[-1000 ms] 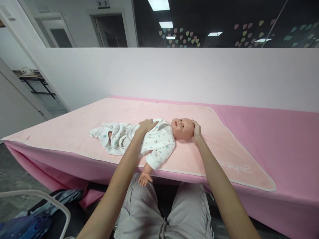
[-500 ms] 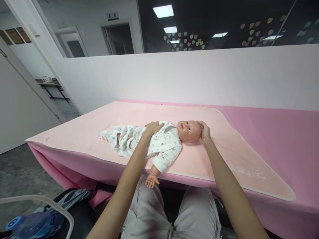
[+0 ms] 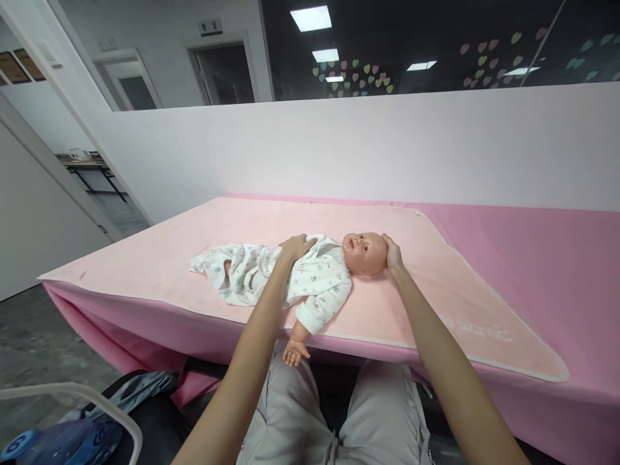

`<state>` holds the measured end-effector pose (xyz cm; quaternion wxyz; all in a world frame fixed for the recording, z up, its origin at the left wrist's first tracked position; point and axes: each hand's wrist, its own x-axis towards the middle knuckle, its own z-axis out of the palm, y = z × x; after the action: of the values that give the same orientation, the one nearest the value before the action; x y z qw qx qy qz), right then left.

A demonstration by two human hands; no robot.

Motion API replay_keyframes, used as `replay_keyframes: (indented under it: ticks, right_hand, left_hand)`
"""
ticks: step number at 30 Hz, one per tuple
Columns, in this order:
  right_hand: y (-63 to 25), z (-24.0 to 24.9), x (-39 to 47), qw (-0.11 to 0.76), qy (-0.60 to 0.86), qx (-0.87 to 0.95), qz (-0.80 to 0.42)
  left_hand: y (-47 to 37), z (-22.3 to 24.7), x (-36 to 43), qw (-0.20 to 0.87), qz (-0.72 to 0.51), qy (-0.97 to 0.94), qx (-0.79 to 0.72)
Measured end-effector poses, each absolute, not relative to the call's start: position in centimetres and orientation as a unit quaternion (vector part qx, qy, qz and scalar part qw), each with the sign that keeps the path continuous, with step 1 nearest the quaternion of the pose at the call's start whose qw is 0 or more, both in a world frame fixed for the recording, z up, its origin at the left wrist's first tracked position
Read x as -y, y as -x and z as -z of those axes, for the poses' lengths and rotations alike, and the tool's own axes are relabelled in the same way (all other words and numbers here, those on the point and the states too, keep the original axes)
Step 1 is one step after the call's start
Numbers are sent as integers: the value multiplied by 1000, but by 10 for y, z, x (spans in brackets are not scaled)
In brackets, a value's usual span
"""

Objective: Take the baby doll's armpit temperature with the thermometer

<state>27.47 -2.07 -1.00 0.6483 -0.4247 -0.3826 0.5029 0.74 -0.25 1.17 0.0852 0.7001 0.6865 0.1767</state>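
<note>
A baby doll [image 3: 320,278] in a white printed outfit lies on its back on the pink mat [image 3: 450,278], its bald head to the right. My left hand [image 3: 296,247] rests flat across its belly, thumb apart from the fingers. At the right, my right hand [image 3: 393,253] curves against the crown of the doll's head [image 3: 365,253], fingers extended along it; part of the fingers is hidden behind the head. One doll arm [image 3: 296,349] hangs over the near table edge, palm showing.
A pink cloth [image 3: 557,258] covers the table beneath the mat. Behind it stands a white wall [image 3: 368,155] with dark glass above. At lower left are a large blue-capped bottle [image 3: 62,442], a dark bag [image 3: 150,420] and a pale curved bar [image 3: 87,394].
The view has shifted slightly, so the scene sits a little further left. My right hand's fingers have adjusted against the doll's head; my left hand stays on its belly.
</note>
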Motion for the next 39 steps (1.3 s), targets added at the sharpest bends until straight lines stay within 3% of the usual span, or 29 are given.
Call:
replay_keyframes:
  ticks: [3,6,9,14,18,23,39]
  right_hand:
    - [-280,6,22,667,459,403,-426]
    - [-283,1,33,689,498,511,-125]
    - [-270,-4,52,568,455,677,111]
    - [-215,-10,69,325,318,843,287]
    - [-175,-18,59,177,359,866,299]
    - [-149,-27,43,110,475,839,243]
    - [-147,-25,46,135,540,790,259]
  left_hand:
    - [-9,-14,8,133,-325,-690,-633]
    - [-14,-17,18,201,-439,-697,-531]
    - [-19,-16,26,239,-437,-744,-446]
    - [-16,-7,22,347,-522,-665,-405]
    - [-12,-4,17,474,-586,-547,-364]
    - [-12,-2,15,532,-620,-476,-325]
    - [-11,-2,15,527,-631,-472,-318]
